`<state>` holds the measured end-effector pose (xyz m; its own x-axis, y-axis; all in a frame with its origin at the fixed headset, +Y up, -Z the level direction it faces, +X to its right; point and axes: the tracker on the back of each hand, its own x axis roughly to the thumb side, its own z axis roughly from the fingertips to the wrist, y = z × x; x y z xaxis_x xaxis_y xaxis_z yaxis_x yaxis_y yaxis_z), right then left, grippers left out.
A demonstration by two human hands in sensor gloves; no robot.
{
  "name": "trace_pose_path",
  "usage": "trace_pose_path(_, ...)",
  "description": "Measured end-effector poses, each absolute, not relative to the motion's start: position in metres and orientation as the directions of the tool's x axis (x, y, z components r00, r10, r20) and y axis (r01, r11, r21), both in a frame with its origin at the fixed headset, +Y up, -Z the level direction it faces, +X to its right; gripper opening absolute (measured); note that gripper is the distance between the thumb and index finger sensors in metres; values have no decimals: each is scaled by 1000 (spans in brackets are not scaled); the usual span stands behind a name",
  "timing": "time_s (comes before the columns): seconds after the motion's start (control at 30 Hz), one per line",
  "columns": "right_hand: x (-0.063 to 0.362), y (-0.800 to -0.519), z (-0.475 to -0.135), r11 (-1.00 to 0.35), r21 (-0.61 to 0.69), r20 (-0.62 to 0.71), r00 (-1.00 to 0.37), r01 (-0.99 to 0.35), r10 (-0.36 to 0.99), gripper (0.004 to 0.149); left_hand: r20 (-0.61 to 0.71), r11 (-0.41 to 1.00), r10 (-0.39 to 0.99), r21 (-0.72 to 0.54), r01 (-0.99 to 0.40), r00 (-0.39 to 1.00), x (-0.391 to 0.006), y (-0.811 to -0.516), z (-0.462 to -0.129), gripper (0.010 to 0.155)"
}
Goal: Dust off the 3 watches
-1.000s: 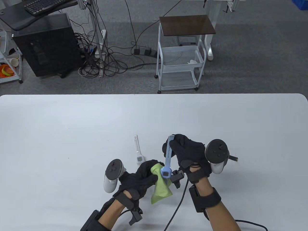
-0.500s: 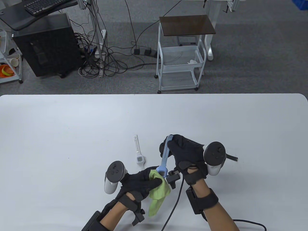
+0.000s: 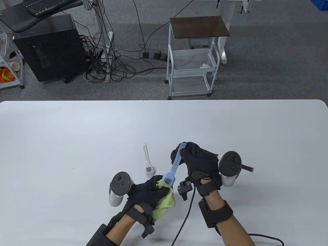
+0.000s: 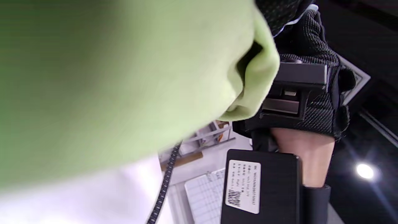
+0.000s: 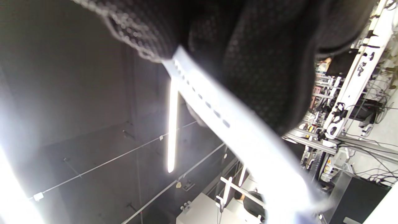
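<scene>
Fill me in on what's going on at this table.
A person in sensor gloves is dusting watches. The right hand pinches the strap end of a light blue watch and holds it up above the white table. The left hand grips a green cloth bunched against the watch's case. A white watch lies flat on the table just beyond the left hand. No third watch is visible in any view.

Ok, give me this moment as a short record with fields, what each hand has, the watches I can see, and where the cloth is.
left hand: grips the green cloth, bunched against the watch face
right hand: pinches the blue watch by its strap end
blue watch: off the table, face low against the cloth
white watch: flat on the white table, beside the left hand
third watch: not seen in any view
</scene>
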<state>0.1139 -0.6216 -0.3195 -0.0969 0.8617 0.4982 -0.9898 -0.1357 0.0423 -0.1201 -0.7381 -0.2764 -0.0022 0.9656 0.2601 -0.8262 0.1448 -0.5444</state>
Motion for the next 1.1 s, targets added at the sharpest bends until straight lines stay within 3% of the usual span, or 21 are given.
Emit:
trace_pose_path(0.43, 115, -621, -320, -121, 42, 508, -83, -992, 857, 38, 320, 193, 946, -450, -872, 45, -133, -736, -279, 52)
trace_pose_path(0.77, 115, -622, -320, -124, 40, 522, -85, -992, 849, 37, 320, 312, 931, -449, -837, 175, -131, -739, -280, 49)
trace_pose_path(1.1, 120, -620, -322, -94, 30, 530, -64, -995, 845, 37, 290, 259, 947, -445, -857, 136, -137, -745, -283, 48)
